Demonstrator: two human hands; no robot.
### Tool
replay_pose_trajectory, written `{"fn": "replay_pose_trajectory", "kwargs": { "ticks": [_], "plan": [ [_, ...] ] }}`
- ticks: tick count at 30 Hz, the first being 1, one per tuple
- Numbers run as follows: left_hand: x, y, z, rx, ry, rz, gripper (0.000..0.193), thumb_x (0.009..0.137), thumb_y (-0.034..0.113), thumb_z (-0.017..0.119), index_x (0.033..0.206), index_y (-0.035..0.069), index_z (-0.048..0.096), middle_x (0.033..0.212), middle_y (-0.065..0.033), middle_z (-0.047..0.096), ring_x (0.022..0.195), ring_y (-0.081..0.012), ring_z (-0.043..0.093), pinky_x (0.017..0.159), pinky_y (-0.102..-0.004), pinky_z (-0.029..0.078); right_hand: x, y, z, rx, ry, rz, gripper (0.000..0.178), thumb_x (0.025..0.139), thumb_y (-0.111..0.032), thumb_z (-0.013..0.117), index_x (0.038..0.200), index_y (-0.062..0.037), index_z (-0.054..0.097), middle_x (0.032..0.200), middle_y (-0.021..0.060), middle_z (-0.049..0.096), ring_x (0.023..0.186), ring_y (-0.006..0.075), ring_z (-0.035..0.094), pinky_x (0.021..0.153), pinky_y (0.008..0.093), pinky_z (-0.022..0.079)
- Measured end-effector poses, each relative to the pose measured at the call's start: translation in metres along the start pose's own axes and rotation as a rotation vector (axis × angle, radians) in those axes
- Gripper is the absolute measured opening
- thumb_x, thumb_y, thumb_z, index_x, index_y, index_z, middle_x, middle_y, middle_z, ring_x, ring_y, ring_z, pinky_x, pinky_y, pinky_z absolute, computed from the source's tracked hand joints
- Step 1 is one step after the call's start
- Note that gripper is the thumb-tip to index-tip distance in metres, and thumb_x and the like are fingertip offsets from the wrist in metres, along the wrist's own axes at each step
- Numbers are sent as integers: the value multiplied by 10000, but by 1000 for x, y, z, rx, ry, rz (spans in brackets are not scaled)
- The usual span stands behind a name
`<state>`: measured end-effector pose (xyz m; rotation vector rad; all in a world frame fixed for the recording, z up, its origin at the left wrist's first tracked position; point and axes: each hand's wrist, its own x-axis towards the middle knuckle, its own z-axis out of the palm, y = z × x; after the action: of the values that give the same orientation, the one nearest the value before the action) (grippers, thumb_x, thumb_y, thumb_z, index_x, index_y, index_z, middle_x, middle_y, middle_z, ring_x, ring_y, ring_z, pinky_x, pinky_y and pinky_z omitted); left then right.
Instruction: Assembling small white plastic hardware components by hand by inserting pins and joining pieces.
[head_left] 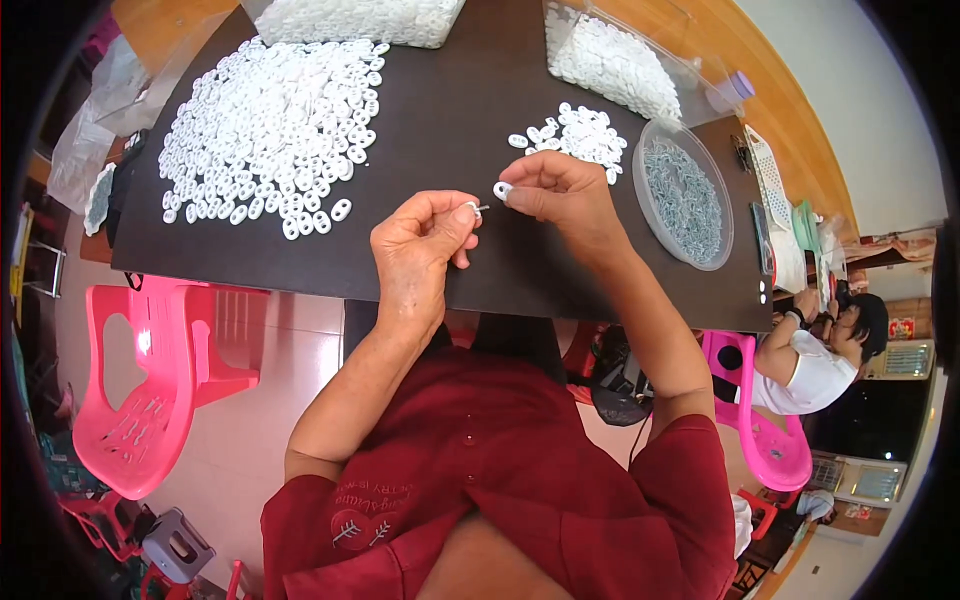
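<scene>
Both hands work close together over the near middle of the dark surface (440,120). The left hand (420,245) has its grip closed on a small metal pin (480,209), thumb and forefinger pinched together so that only the tip pokes out to the right. The right hand (560,190) has its grip clamped on a single white plastic ring (502,190), held between thumb and forefinger just beside the pin, the two pieces near each other but not clearly touching; both are raised a little above the surface rather than lying on it.

To the left on the surface spreads a large heap of white rings (275,120). A smaller cluster of white rings (575,135) lies just beyond the right hand. To the right of that hand sits a round clear lid (685,195) filled with small grey metal parts. At the far edge stand two clear containers of white pieces, one (355,20) at the top centre and one (615,60) at the top right.

Below the surface to the left stands a pink plastic chair (150,390). At the right edge another person in a white shirt (815,365) sits on a pink seat (770,440)
</scene>
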<state>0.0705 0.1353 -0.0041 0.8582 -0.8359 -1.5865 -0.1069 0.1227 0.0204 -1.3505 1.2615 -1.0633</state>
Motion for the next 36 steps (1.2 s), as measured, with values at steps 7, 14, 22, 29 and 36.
{"fn": "replay_pose_trajectory", "kwargs": {
  "ticks": [7, 14, 22, 29, 36],
  "plan": [
    [-4, 0, 1, -17, -3, -43, 133, 864, 35, 586, 960, -57, 601, 729, -78, 618, 554, -78, 541, 459, -189, 417, -8, -4, 4, 187, -6, 179, 192, 785, -59, 661, 967, 0, 640, 790, 53, 651, 652, 80, 561, 566, 192, 412],
    [-8, -1, 3, 46, -36, 33, 160, 862, 33, 586, 988, -66, 587, 762, -109, 636, 588, -101, 578, 470, -197, 455, -8, -4, 13, 220, 60, 210, 185, 783, -55, 663, 958, 0, 641, 771, 52, 644, 645, 84, 552, 571, 195, 412],
    [-11, 0, 5, 91, -36, 49, 201, 854, 15, 585, 1035, -71, 569, 763, -107, 637, 595, -101, 577, 486, -197, 450, -11, -7, 17, 200, 59, 136, 181, 770, -54, 672, 941, 1, 647, 764, 39, 642, 647, 79, 551, 566, 198, 410],
    [-11, -3, 3, 108, -29, 60, 226, 851, 12, 584, 1059, -75, 562, 764, -104, 637, 601, -100, 575, 491, -197, 450, -11, -7, 21, 163, 62, 110, 183, 758, -54, 683, 930, 0, 653, 750, 35, 639, 643, 77, 551, 557, 200, 407],
    [-12, -4, 4, 143, -11, 77, 223, 860, 19, 575, 1065, -68, 563, 762, -88, 633, 606, -89, 571, 500, -187, 448, -12, -10, 27, 132, 86, 32, 168, 760, -52, 690, 916, 3, 658, 749, 20, 633, 661, 64, 557, 565, 192, 417]
  ]
}}
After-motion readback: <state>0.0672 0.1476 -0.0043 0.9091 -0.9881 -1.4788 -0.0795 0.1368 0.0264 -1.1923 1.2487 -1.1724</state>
